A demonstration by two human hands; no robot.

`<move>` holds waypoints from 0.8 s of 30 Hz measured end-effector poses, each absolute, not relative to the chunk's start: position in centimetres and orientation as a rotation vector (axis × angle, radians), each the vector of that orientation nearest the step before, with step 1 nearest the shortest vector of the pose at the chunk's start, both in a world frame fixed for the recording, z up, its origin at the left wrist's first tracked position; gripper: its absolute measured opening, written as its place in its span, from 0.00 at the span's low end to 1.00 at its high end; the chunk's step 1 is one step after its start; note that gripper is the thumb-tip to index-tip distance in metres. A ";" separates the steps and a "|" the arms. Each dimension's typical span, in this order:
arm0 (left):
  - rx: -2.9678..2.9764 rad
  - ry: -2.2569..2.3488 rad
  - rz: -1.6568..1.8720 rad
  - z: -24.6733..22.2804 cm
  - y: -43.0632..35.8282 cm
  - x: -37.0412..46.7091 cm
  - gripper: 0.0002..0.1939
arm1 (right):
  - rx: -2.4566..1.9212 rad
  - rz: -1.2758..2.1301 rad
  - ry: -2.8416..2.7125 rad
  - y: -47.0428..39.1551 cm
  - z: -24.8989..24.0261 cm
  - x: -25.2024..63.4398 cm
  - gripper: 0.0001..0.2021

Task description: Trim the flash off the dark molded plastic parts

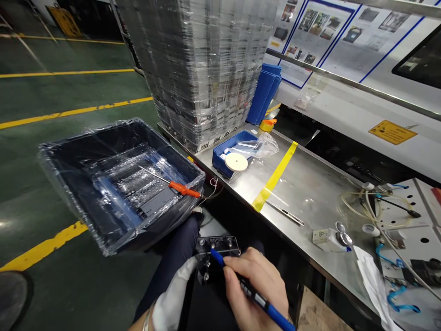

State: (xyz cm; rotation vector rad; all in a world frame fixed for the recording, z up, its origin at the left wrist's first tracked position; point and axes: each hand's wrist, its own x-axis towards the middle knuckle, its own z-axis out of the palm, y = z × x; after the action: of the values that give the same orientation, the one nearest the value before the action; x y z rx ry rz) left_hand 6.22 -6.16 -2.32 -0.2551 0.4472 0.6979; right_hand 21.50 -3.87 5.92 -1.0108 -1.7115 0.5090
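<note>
The right hand (257, 280) has its grip closed around a blue-and-black marker pen (253, 290), tip on a small black plastic part with screws (217, 250). The white-gloved left hand (174, 294) grips that part from below-left, over the lap, beside the steel bench (303, 188).

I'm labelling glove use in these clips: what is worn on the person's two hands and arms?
The left hand wears a white fabric glove, with a thin metal bangle at the wrist. The right hand is bare: no glove, no sleeve in view. Dark navy trousers show beneath them.

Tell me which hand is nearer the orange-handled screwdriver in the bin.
Left. The gloved left hand holds the small black part just below the bin's orange-handled screwdriver; the right hand, gripping a blue pen, sits farther right.
</note>
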 end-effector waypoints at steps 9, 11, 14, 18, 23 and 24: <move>-0.282 0.389 0.697 -3.2 -6.2 5.9 0.28 | -1.022 0.455 -1.649 -5.1 4.7 20.6 0.09; -0.296 0.382 0.690 -3.0 -6.2 5.8 0.28 | -1.003 0.451 -1.638 -5.1 4.5 20.6 0.08; -0.310 0.394 0.716 -2.7 -6.1 5.8 0.27 | -0.991 0.465 -1.648 -5.4 4.0 20.7 0.09; -0.344 0.421 0.715 -3.2 -6.3 5.6 0.29 | -0.991 0.492 -1.697 -5.8 3.6 21.0 0.10; -0.396 0.442 0.708 -4.0 -6.4 5.3 0.30 | -1.057 0.462 -1.705 -6.2 3.6 21.0 0.10; -0.377 0.445 0.728 -3.8 -6.3 5.3 0.29 | -1.070 0.460 -1.711 -6.3 3.7 20.9 0.10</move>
State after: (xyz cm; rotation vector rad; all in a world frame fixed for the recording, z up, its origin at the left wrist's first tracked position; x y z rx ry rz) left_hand 5.32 -6.33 -3.81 -0.3768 0.4452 0.7284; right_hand 20.94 -6.28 3.68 -1.0696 -1.7107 0.4596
